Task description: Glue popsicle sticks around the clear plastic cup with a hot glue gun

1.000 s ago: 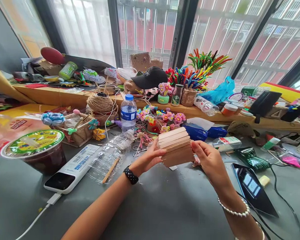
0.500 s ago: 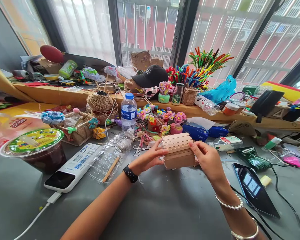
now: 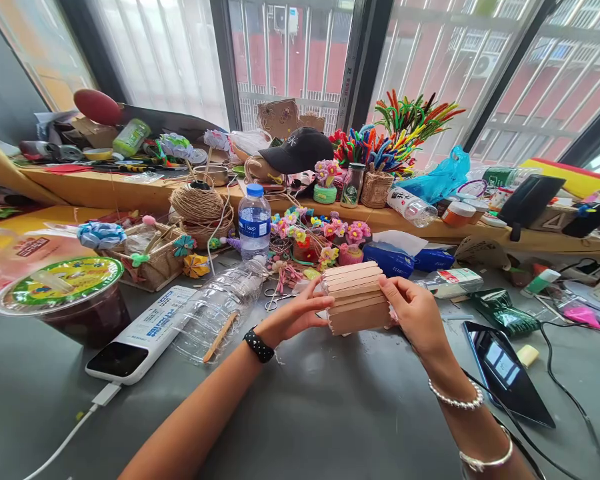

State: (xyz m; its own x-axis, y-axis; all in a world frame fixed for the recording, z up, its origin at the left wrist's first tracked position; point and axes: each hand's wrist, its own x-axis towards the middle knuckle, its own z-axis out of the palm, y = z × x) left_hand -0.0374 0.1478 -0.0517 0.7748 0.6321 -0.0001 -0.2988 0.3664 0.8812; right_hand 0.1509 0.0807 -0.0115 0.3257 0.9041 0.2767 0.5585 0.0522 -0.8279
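A cylinder covered in wooden craft sticks is held between both hands over the grey table, lying on its side with the sticks running left to right. My left hand grips its left end, thumb and fingers around the rim. At the right end, my right hand pinches the top edge between thumb and fingers. The far side of the cylinder is hidden. Left of my left hand lies a cut clear plastic bottle with a single craft stick on it. Small scissors rest just behind my left hand.
A lidded drink cup and a white power bank stand to the left. A water bottle is upright behind the hands. On the right lie a dark tablet and cables. Behind, a wooden ledge holds craft supplies.
The view has shifted slightly. Both hands keep the stick-covered cylinder in almost the same place and pose.
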